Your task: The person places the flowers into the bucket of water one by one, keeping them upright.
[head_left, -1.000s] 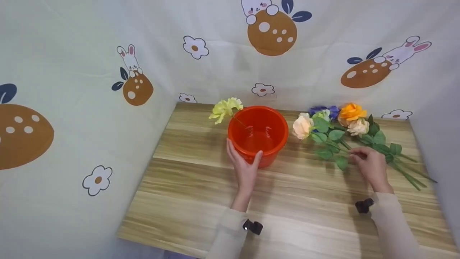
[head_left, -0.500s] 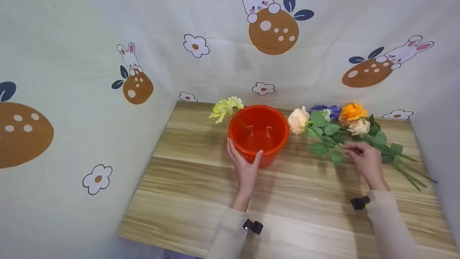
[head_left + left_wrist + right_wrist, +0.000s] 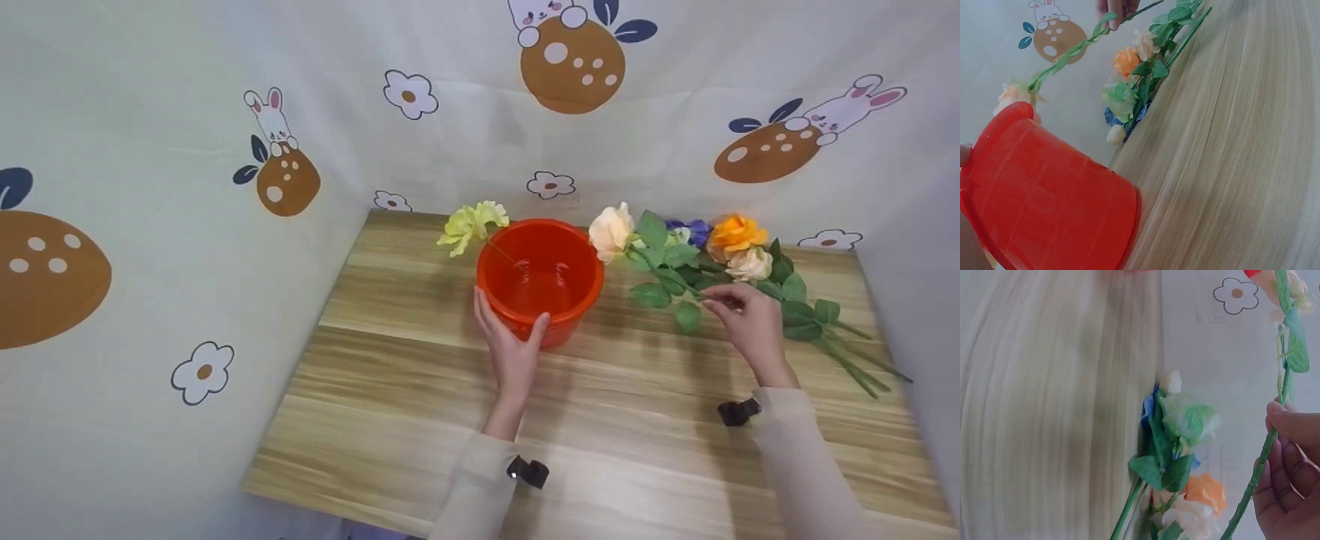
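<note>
In the head view my left hand (image 3: 511, 356) rests on the near left wall of the red bucket (image 3: 566, 331). Its fingers and thumb look fairly straight and spread against the outside. My right hand (image 3: 750, 319) pinches the stem of a peach rose (image 3: 611, 231), right of the bucket. That bloom is raised by the bucket's right rim. From the right wrist view, thumb and fingers (image 3: 1289, 422) grip the green stem (image 3: 1258, 472) below its leaves. A pale yellow flower (image 3: 466, 226) leans out over the bucket's left rim, its thin stem inside.
More flowers lie at the back right of the wooden table (image 3: 390, 420): an orange rose (image 3: 736, 233), a pale peach rose (image 3: 748, 265) and a purple-blue flower (image 3: 697, 231). Their stems (image 3: 855, 367) stretch toward the right edge. A patterned curtain (image 3: 465, 142) stands behind.
My right hand has moved left and slightly farther back with the peach rose, whose bloom rose from beside the flower pile to the bucket's right rim. My left hand and the bucket have stayed put.
</note>
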### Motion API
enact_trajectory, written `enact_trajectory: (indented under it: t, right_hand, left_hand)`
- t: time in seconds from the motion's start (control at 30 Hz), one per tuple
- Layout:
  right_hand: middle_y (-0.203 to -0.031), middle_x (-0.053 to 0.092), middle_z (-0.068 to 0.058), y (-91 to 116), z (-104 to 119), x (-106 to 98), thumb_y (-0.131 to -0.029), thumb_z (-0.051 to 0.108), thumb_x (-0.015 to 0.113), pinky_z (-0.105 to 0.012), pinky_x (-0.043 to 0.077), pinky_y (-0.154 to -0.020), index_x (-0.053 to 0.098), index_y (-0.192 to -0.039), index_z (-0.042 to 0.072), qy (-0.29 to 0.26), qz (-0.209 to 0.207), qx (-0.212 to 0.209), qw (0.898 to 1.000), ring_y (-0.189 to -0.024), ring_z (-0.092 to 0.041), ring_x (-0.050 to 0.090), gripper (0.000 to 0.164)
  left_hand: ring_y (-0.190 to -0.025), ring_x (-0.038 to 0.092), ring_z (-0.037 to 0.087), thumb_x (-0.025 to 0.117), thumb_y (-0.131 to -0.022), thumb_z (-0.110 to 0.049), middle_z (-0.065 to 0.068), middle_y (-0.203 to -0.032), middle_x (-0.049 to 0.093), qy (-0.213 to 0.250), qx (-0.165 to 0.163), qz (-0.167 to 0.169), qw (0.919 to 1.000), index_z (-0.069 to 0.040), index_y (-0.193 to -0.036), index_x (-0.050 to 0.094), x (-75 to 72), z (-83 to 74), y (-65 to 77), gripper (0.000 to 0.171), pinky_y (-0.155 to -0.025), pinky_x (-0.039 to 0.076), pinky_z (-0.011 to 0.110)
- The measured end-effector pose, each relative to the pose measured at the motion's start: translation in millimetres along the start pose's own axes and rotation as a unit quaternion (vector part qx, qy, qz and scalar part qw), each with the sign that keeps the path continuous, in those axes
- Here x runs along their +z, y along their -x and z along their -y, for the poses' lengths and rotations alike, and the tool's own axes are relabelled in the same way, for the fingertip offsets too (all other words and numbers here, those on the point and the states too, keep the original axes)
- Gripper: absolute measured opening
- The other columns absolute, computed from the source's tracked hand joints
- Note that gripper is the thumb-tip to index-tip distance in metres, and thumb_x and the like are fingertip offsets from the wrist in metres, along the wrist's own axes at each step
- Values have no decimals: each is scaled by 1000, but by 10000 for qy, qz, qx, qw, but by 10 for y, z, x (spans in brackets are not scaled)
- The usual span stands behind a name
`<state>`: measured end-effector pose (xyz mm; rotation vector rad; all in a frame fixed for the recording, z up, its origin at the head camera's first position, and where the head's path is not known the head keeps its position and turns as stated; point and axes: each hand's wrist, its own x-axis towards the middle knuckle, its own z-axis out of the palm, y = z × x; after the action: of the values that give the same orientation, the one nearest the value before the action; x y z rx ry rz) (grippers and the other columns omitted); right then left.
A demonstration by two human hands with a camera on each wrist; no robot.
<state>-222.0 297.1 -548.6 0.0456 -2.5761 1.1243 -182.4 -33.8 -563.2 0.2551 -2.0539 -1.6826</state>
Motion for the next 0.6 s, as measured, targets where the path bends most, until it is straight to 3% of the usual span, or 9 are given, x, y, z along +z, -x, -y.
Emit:
enact_trajectory:
  t: [0.6]
  right_hand:
    - [-94,74,-18,-243,474,95,-89,6,72,-4,42,-63,76,-103,3,-423,144,-142,9989,-70,13,52,14]
  left_hand:
    - [-149,29,31,83,-80,-35,8,-165,14,-66,132,-44,9999,-10,-160,11,6,26,4,110,-119,33,48]
